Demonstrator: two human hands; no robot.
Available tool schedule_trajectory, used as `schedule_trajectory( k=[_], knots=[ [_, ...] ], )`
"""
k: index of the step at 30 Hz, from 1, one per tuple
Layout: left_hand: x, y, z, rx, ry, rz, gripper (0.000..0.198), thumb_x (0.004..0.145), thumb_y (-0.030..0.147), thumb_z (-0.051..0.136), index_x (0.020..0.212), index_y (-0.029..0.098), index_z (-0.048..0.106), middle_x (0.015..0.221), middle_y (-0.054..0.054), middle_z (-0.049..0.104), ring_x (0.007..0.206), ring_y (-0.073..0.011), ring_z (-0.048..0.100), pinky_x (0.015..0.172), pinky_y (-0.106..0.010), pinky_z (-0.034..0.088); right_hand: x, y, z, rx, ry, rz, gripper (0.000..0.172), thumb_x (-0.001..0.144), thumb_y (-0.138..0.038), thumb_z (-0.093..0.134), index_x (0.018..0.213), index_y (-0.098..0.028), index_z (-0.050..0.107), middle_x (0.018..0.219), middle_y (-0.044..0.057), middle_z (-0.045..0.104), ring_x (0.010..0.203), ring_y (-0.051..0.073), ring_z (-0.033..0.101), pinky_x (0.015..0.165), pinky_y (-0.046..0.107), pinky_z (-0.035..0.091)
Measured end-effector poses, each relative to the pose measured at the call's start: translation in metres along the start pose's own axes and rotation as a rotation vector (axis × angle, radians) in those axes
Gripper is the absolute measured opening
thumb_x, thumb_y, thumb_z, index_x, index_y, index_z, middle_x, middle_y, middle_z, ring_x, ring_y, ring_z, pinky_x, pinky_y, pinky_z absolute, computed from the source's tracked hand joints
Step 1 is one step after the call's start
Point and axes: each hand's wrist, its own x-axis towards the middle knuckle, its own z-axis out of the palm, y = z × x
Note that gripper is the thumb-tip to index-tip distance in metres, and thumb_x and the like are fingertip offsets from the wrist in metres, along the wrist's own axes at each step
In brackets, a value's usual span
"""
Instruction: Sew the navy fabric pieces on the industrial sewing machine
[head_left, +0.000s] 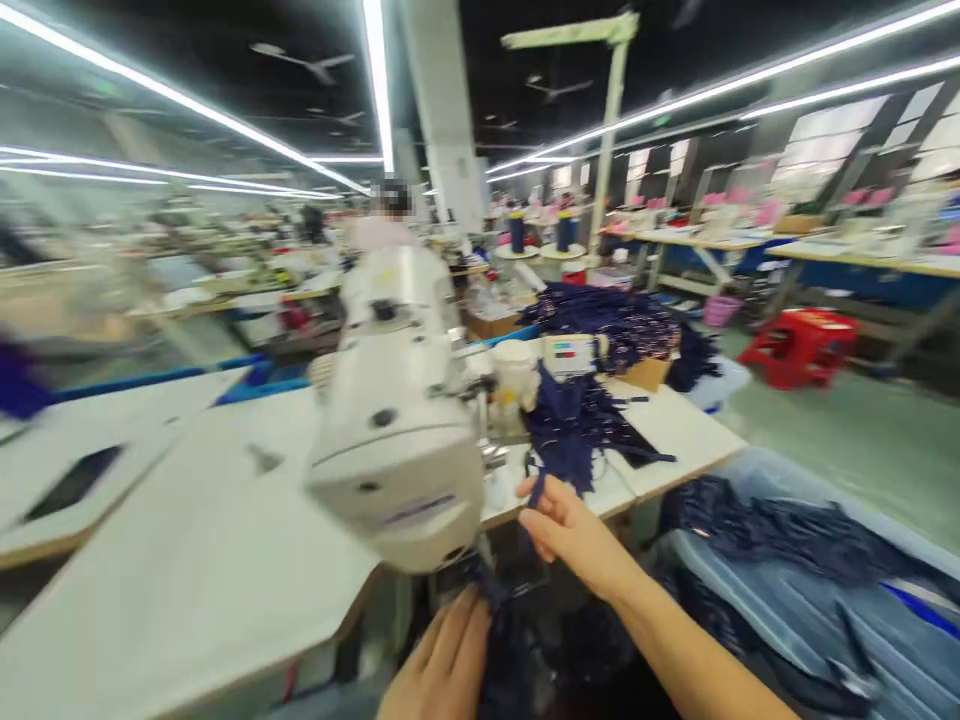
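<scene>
A white sewing machine (397, 430) stands in front of me, its head tilted towards me. Below it, my left hand (442, 655) has its fingers pressed together on dark navy fabric (510, 650); its thumb is hidden. To the right of the machine's needle area, my right hand (566, 530) pinches a narrow navy fabric strip (537, 490) between thumb and fingers. Just beyond that hand lies a heap of navy cut pieces (570, 425) on the table. Blur hides the exact edges of the cloth.
A white tabletop (247, 520) extends left, with a dark phone-like object (75, 482) on it. Scissors (855, 650) and more navy pieces lie on a plastic-lined container (780, 590) at right. A larger navy pile (607, 320) and a red stool (801, 345) are farther back.
</scene>
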Motion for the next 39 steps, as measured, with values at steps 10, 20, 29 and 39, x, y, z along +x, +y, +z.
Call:
schedule_trajectory(
  k=[10, 20, 29, 39],
  knots=[
    [-0.007, 0.024, -0.006, -0.135, -0.013, -0.221, 0.026, 0.096, 0.011, 0.040, 0.113, 0.008, 0.059, 0.114, -0.011, 0.066, 0.110, -0.0157, 0.060, 0.095, -0.025, 0.051, -0.003, 0.051, 0.011, -0.530, 0.050, -0.016, 0.031, 0.087, -0.049, 0.056, 0.074, -0.023, 0.043, 0.067, -0.005, 0.037, 0.061, 0.013, 0.040, 0.058, 0.025, 0.036],
    [0.002, 0.018, -0.027, 0.018, -0.194, -0.073, 0.039, 0.099, 0.015, 0.028, 0.127, 0.013, 0.055, 0.129, -0.005, 0.058, 0.117, -0.0168, 0.051, 0.102, -0.030, 0.043, -0.002, 0.055, 0.029, -0.537, 0.088, 0.014, 0.034, 0.082, -0.053, 0.055, 0.070, -0.025, 0.040, 0.063, -0.006, 0.035, 0.058, 0.014, 0.039, 0.056, 0.025, 0.038],
    [-0.003, 0.021, -0.016, 0.032, -0.139, -0.110, 0.041, 0.098, 0.014, 0.026, 0.128, 0.010, 0.054, 0.130, -0.008, 0.055, 0.118, -0.0193, 0.049, 0.102, -0.033, 0.041, -0.001, 0.050, 0.027, -0.538, 0.059, 0.098, 0.034, 0.084, -0.055, 0.054, 0.078, -0.023, 0.043, 0.068, -0.006, 0.034, 0.063, 0.014, 0.039, 0.060, 0.026, 0.038],
    [0.000, 0.021, -0.020, -0.047, -0.204, -0.157, 0.042, 0.098, 0.017, 0.026, 0.130, 0.010, 0.052, 0.133, -0.007, 0.053, 0.123, -0.0196, 0.045, 0.107, -0.031, 0.035, -0.002, 0.051, 0.025, -0.545, 0.023, 0.122, 0.027, 0.088, -0.050, 0.051, 0.084, -0.023, 0.046, 0.071, -0.005, 0.037, 0.068, 0.014, 0.041, 0.065, 0.026, 0.039]
  ],
)
